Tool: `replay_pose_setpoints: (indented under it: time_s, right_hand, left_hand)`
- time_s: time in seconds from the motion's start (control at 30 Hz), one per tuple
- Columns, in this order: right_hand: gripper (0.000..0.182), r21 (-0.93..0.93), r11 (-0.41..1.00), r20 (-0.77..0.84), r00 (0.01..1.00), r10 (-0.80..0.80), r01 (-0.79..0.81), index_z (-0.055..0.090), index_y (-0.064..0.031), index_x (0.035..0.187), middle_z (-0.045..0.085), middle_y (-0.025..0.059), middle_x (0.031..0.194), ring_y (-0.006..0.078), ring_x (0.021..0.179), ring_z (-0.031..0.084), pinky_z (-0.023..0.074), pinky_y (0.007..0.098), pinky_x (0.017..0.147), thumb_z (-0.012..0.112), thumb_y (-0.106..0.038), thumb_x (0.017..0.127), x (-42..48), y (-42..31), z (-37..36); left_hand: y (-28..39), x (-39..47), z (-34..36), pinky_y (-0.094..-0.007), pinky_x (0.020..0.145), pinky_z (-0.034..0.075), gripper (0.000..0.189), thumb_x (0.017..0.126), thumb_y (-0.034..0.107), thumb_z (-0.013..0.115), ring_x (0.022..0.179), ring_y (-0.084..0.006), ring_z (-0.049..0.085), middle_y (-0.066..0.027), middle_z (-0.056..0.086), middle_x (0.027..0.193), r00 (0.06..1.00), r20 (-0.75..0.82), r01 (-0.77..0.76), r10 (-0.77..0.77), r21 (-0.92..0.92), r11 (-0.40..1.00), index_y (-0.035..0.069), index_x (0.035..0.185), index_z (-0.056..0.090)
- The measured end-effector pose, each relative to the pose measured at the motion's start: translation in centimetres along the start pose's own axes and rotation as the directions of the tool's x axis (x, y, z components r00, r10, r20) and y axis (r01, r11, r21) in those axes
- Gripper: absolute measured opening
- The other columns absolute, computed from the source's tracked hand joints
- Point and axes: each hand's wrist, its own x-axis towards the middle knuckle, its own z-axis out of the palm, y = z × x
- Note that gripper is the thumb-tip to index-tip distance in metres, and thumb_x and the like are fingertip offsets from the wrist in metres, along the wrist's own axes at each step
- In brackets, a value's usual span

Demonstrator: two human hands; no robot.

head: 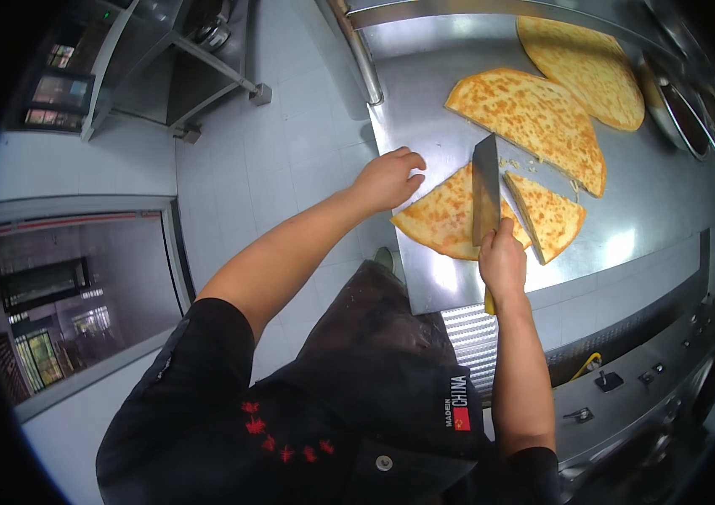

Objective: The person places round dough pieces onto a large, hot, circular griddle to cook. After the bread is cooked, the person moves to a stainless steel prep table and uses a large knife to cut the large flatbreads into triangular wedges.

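My right hand (504, 257) is closed around the handle of a wide-bladed cleaver (487, 189), whose blade lies across a golden-brown flatbread piece (438, 213). A narrower flatbread wedge (550, 214) sits just right of the blade, separated by a gap. Beyond them is a large half-round flatbread (531, 123) with a straight cut edge, crumbs scattered along it. My left hand (397, 177) hovers by the table's left edge, beside the piece under the blade, its fingers curled and apart, holding nothing.
The stainless steel table (635, 189) also bears another large flatbread (591, 69) at the back and a metal bowl (679, 113) at the right. A metal post (360, 57) rises at the table's far left corner. A steel counter with knobs (622, 391) stands at lower right.
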Motion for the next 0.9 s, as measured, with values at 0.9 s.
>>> replay_pose_setpoints:
  time_s: [0.9]
  right_hand:
    - [0.011,-0.212,0.953,0.061,0.97,0.234,-0.217,0.041,0.0026,0.096,0.065,0.0276,0.075,0.0453,0.072,0.064,0.0501,0.0535,0.064,0.044,-0.006,0.089,0.9,-6.0,1.4]
  left_hand:
    - [-1.4,12.6,5.6,-0.0416,0.09,0.049,0.024,0.081,0.024,0.067,0.105,-0.0293,0.058,-0.0102,0.062,0.103,0.85,0.444,-0.36,0.285,0.092,0.928,0.005,0.095,0.067]
